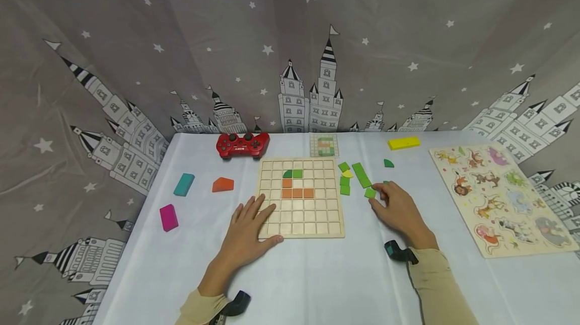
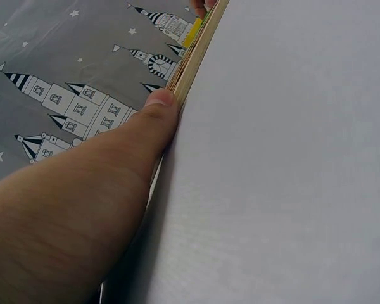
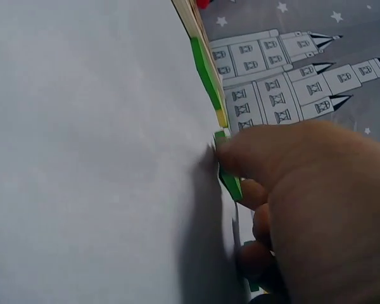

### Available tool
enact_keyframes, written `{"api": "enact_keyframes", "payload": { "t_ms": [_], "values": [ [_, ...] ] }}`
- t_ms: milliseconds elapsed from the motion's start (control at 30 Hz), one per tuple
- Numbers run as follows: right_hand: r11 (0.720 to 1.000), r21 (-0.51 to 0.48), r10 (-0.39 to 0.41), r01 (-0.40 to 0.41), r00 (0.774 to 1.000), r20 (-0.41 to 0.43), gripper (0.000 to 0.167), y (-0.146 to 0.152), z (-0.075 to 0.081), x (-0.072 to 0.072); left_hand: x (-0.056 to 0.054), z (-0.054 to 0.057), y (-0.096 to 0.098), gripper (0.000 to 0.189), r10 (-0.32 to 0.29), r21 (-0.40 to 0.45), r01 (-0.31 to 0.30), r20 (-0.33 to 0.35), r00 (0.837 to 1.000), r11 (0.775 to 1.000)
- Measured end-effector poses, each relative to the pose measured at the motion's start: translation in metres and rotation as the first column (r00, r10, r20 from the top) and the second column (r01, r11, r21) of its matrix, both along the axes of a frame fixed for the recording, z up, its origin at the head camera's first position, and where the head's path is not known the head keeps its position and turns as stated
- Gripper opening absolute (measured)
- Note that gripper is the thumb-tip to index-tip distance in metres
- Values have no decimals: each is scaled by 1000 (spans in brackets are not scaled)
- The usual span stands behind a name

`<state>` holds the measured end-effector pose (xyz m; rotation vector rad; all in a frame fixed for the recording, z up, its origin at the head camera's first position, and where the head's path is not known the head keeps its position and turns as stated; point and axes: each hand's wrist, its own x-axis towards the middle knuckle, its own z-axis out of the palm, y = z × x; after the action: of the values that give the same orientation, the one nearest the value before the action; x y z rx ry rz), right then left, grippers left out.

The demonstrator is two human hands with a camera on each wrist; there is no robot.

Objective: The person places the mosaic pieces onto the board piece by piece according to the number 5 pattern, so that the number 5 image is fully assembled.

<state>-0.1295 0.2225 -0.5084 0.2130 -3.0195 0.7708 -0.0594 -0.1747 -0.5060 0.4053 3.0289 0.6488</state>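
A wooden grid board (image 1: 317,219) lies at the table's middle, holding several orange square tiles (image 1: 287,193), one green square and a dark green quarter-circle tile (image 1: 287,174). My left hand (image 1: 246,229) rests spread over the board's near left corner, its thumb along the near edge; the left wrist view shows the thumb (image 2: 155,117) against that edge. Right of the board, my right hand (image 1: 401,212) pinches a green square tile (image 1: 369,192) between thumb and forefinger. The right wrist view shows the thumb on a green tile (image 3: 230,183), partly hidden. A long green tile (image 1: 361,175) lies just beyond.
Loose green squares (image 1: 345,189) and a yellow tile (image 1: 347,174) lie beside the board. A pattern card (image 1: 323,145) and red game controller (image 1: 242,145) stand behind. Coloured blocks (image 1: 169,218) are at left, a yellow block (image 1: 404,143) and animal puzzle (image 1: 494,204) at right.
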Motion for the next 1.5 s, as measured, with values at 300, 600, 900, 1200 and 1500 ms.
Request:
{"api": "enact_keyframes", "payload": {
  "t_ms": [300, 600, 900, 1200, 1500],
  "values": [
    [999, -23, 23, -23, 1000, -4, 32, 4, 1, -1, -1, 0, -1, 84, 1, -2, -1, 17, 1000, 1000],
    [992, -109, 46, -56, 994, -94, 30, 2, 5, 0, 0, -1, -2, 85, -7, -7, 7, 13, 1000, 1000],
    [980, -136, 128, -144, 985, -119, 32, -23, 20, -20, 0, -1, -2, 84, 5, -6, -5, 5, 1000, 1000],
    [958, -111, 257, -263, 964, -67, 32, -59, 29, -44, -1, -3, -2, 83, -4, -15, 4, -10, 1000, 1000],
    [934, -46, 353, -354, 935, -23, 30, -100, 31, -69, 0, -4, -2, 83, 1, -8, -1, -5, 1000, 1000]
  ]
}}
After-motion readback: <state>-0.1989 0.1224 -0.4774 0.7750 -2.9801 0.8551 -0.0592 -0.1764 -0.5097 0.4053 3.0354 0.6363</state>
